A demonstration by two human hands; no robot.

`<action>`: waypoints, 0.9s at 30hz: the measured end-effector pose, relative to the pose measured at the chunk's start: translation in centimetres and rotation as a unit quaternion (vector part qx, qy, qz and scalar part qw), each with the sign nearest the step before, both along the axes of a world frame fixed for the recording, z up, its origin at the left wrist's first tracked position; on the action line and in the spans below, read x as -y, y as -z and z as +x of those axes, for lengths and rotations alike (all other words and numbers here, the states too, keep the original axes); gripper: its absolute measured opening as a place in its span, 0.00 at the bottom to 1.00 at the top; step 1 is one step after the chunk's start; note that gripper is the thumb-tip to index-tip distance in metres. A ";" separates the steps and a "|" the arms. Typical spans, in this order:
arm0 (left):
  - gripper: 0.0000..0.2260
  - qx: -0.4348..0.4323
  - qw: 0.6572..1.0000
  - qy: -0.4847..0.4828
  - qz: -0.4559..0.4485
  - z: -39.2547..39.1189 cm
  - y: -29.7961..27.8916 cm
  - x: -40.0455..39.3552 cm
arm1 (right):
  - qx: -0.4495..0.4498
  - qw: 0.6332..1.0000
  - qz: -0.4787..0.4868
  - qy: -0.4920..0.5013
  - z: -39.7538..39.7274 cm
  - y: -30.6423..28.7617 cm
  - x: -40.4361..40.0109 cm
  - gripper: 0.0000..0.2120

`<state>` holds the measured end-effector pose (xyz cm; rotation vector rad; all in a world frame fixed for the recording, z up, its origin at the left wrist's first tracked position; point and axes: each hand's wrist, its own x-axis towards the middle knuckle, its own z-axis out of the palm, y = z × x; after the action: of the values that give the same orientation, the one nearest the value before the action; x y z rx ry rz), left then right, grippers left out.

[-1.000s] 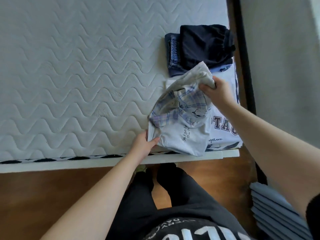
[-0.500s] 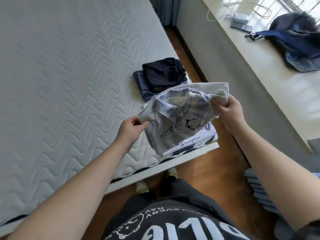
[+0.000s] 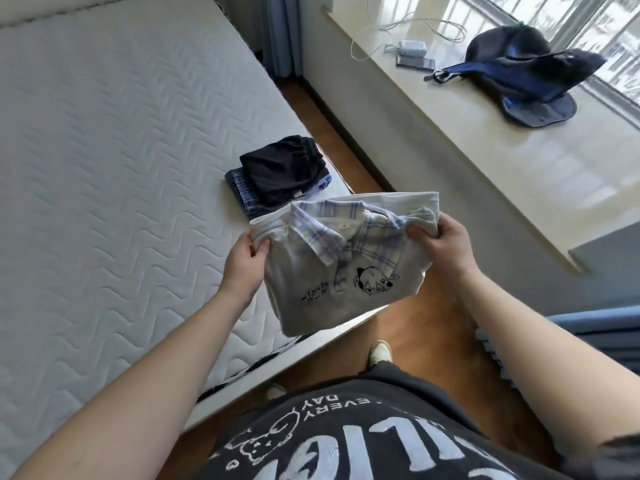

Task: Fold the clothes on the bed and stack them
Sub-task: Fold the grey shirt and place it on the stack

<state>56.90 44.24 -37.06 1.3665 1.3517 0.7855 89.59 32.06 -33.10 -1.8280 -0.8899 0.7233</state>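
A folded grey shirt [image 3: 322, 296] with a plaid collar and a small cartoon print hangs in the air over the bed's near right corner. My left hand [image 3: 244, 261] grips its left top edge, and my right hand [image 3: 440, 245] grips its right top edge. Behind it on the white quilted mattress [image 3: 121, 174] lies a small stack: a folded black garment [image 3: 282, 168] on top of a folded blue striped one [image 3: 242, 190]. The held shirt hides whatever lies on the mattress below it.
A wooden floor strip [image 3: 346, 133] runs between the bed and a wide windowsill [image 3: 467, 140]. On the sill lie a dark blue bag [image 3: 530, 74], a phone [image 3: 415, 62] and a charger with cables [image 3: 410, 46]. Blue pleated fabric [image 3: 519, 348] lies at the right.
Both hands lifted the grey shirt off the folded white shirt on the bed and raised it, held by its top corners. My head turned right, bringing the windowsill into view.
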 end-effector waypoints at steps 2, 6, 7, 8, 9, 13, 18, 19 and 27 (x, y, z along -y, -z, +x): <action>0.10 -0.018 1.000 0.004 -0.010 1.1 0.5 0.4 | 0.001 1.000 -0.016 -0.004 1.7 1.1 -0.2 0.09; 0.09 -0.061 0.998 -0.013 -0.027 3.7 1.9 1.7 | -0.031 0.998 -0.043 -0.022 4.9 4.1 -0.5 0.07; 0.08 -0.069 0.997 -0.022 -0.033 4.3 2.3 2.2 | -0.038 0.997 -0.051 -0.032 5.7 4.8 -0.8 0.07; 0.06 -0.078 0.996 -0.031 -0.038 4.8 2.8 2.7 | -0.042 0.996 -0.059 -0.045 6.3 5.5 -1.0 0.07; 0.05 -0.087 0.994 -0.041 -0.043 5.2 3.1 3.2 | -0.044 0.995 -0.065 -0.059 6.9 6.0 -1.3 0.06; 0.04 -0.104 0.990 -0.085 -0.051 6.3 3.7 4.4 | -0.059 0.988 -0.088 -0.109 8.7 7.2 -2.7 0.05; 0.05 -0.124 0.982 -0.126 -0.061 6.1 4.2 3.8 | -0.074 0.981 -0.110 -0.141 9.0 8.0 -5.1 0.05; 0.05 -0.124 0.981 -0.134 -0.063 5.9 4.6 3.3 | -0.075 0.979 -0.116 -0.149 8.9 8.3 -5.8 0.05; 0.03 -0.106 0.981 -0.120 -0.113 4.7 9.0 -1.6 | -0.059 0.971 -0.157 -0.173 7.7 11.2 -11.0 0.04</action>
<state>61.60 45.88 -46.09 1.1443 1.7412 0.6317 97.24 43.06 -44.33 -1.8963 -1.0754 1.2384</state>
